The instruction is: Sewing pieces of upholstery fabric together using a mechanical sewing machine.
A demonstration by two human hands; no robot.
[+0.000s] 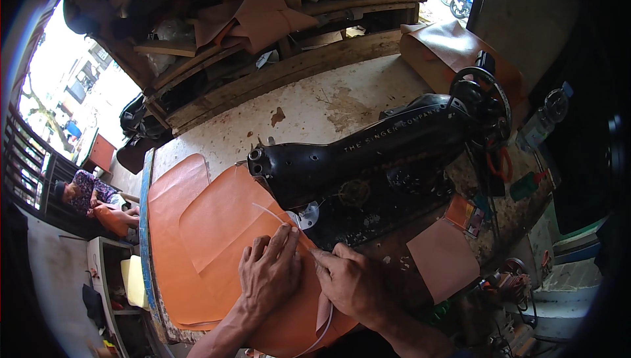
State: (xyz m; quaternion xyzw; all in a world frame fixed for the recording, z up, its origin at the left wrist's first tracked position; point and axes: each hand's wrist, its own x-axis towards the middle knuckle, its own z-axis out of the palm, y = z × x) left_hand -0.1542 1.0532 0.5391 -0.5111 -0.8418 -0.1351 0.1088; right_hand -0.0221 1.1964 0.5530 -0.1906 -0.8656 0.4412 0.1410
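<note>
The left hand (269,272) lies palm down with fingers spread flat on an orange leather sheet (217,239), pressing it to the table; nothing is gripped. Its forearm rises from the lower edge. Just beside it, the right hand (351,279) has thumb and forefinger pinched together on a thin white strip (276,216) that runs along the sheet's edge toward the needle area and trails down past the wrist. The sheet lies on the table's left part, directly in front of a black sewing machine (374,154) with its hand wheel (480,95) to the right. The worn table (328,105) carries a smaller brown piece (442,259) at right. A seated person (85,193) is far left.
</note>
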